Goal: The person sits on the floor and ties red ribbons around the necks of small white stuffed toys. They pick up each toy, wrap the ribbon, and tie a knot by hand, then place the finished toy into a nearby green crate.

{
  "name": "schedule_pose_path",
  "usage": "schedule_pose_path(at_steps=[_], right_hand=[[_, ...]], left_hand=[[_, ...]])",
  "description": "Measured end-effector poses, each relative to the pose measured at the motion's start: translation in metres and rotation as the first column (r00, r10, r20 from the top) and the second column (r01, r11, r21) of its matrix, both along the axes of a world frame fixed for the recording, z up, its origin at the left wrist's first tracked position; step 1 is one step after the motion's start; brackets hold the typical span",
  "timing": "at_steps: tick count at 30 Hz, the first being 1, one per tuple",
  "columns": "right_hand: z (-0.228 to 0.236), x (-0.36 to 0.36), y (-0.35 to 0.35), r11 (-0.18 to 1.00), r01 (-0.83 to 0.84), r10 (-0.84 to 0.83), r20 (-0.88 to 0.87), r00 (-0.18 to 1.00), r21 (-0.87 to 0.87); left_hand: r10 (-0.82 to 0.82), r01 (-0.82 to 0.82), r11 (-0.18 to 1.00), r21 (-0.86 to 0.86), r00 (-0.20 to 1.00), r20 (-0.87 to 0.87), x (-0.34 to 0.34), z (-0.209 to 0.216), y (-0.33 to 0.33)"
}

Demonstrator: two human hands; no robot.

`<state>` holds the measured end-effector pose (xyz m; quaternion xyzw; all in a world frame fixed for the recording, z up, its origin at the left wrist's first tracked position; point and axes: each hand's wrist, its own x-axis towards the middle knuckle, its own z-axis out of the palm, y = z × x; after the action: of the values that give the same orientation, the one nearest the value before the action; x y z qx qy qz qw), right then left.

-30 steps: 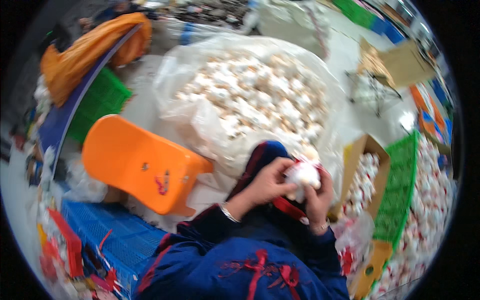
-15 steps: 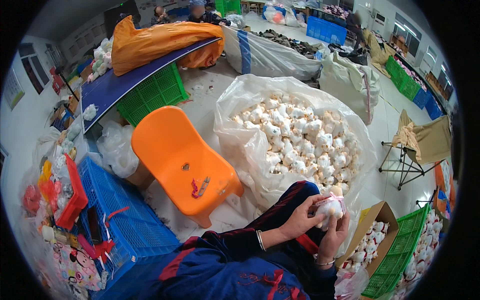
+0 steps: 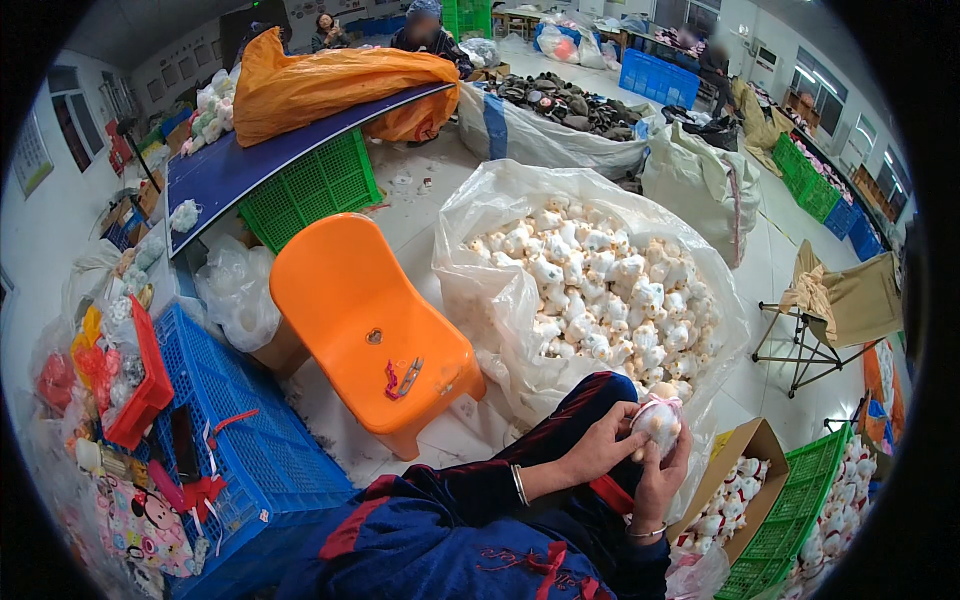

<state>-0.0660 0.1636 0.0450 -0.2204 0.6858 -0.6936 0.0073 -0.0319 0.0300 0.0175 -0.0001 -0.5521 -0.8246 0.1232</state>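
Note:
A small white plush toy (image 3: 659, 424) with a pink ribbon round its neck is held up over my lap. My left hand (image 3: 606, 443) grips it from the left, thumb and fingers near the ribbon. Lower on the right, my right hand (image 3: 662, 478) closes round its body. The toy's tan head points away from me, and its rounded white body lies toward my palms. Just beyond my hands stands a big clear plastic bag (image 3: 465, 225) full of similar white toys (image 3: 600, 285) with tan parts.
An orange chair (image 3: 345, 290) with thread snips (image 3: 410, 377) on its seat stands left of the bag. Blue crates (image 3: 260, 440) are at my left. A cardboard box (image 3: 745, 480) and green crate (image 3: 775, 530) hold toys at my right. A folding chair (image 3: 850, 300) stands beyond.
The toy has turned in my hands: its ribbon bow no longer faces up at the right, and more smooth white body shows. Both hands stay on it. The view has shifted slightly.

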Motion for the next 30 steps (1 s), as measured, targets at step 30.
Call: schedule_pose_path(at_steps=[30], right_hand=[[0.016, 0.002, 0.009, 0.990, 0.026, -0.008, -0.126, 0.992, 0.141]], left_hand=[[0.131, -0.136, 0.921, -0.364, 0.991, -0.038, 0.023, 0.019, 0.000]])
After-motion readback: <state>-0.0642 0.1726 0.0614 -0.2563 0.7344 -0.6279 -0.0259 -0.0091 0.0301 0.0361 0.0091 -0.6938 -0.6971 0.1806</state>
